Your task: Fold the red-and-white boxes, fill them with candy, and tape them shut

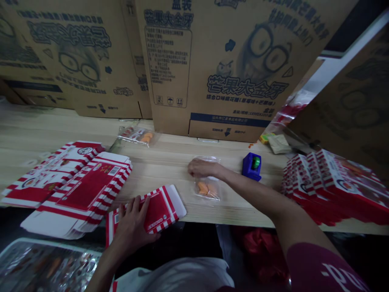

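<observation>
My left hand (132, 223) lies over a flat red-and-white striped carton blank (156, 211), fingers spread across it, at the table's front edge. Further right, my right hand (202, 167) curls over the top of a clear plastic bag (207, 187) holding orange pieces, hiding the bag's upper part. Two stacks of flat printed blanks (75, 188) lie left of my left hand. Another clear bag with orange pieces (136, 135) lies further back on the wooden table (60, 129).
Large printed cardboard cartons (212, 69) stand along the table's back. A blue tape dispenser (251, 166) with a green roll sits right of my right hand. A big stack of red-and-white blanks (331, 190) lies at the right. A foil-like package (45, 265) shows at lower left, below the table edge.
</observation>
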Demonstrator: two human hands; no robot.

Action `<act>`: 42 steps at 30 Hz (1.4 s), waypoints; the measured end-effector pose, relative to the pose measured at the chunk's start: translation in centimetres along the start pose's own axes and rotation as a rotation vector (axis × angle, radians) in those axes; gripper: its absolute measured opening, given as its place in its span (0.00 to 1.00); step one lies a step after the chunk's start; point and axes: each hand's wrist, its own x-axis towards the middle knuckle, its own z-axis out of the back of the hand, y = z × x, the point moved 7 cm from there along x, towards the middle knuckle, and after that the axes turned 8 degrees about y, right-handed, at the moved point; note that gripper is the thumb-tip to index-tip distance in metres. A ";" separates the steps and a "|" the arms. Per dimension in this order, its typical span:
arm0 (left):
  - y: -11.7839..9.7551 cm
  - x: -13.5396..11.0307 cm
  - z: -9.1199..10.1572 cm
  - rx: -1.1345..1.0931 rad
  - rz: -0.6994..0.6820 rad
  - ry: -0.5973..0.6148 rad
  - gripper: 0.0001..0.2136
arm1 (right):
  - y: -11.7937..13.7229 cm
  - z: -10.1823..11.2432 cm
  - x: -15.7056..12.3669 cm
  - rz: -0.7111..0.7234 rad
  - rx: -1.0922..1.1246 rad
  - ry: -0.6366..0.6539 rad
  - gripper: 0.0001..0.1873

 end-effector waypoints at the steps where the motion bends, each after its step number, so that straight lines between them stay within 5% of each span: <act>1: 0.0 0.0 -0.1 0.000 -0.001 -0.001 0.45 | -0.6 1.0 -0.1 0.006 -0.022 0.010 0.05; 5: 0.2 0.2 -0.3 -0.016 0.016 0.016 0.45 | -3.7 5.8 -2.5 -0.047 -0.119 -0.087 0.11; 8: 0.3 0.4 -0.1 -0.044 0.022 0.029 0.45 | -4.2 7.0 -6.1 -0.063 -0.184 -0.289 0.12; 11: 0.4 0.7 0.2 -0.069 0.023 0.030 0.46 | -2.1 3.3 -9.9 0.002 -0.268 -0.401 0.13; 15: 0.3 1.5 0.4 -0.088 -0.002 0.043 0.47 | 0.4 -3.9 -12.5 0.086 -0.176 -0.261 0.09; 17: 0.1 1.9 0.5 -0.083 -0.024 0.041 0.47 | -0.1 -5.0 -12.5 0.057 -0.020 -0.248 0.05; 21: -0.5 2.3 0.6 -0.075 -0.048 0.053 0.46 | -3.4 -3.7 -10.2 -0.025 0.243 -0.353 0.09; 27: -0.8 1.7 0.9 -0.085 -0.043 0.045 0.50 | -5.0 -6.0 -5.5 0.056 0.574 -0.225 0.04; 33: -1.4 2.0 0.9 -0.110 -0.063 0.037 0.50 | -7.2 -3.3 -6.6 -0.045 0.667 -0.472 0.07; 37: -2.7 2.7 1.4 -0.126 -0.092 -0.047 0.48 | -5.6 -2.5 -7.2 -0.097 0.665 -0.544 0.06; 42: -4.0 3.4 2.0 -0.139 -0.089 -0.123 0.50 | -0.3 -4.6 -6.5 0.021 0.521 -0.324 0.18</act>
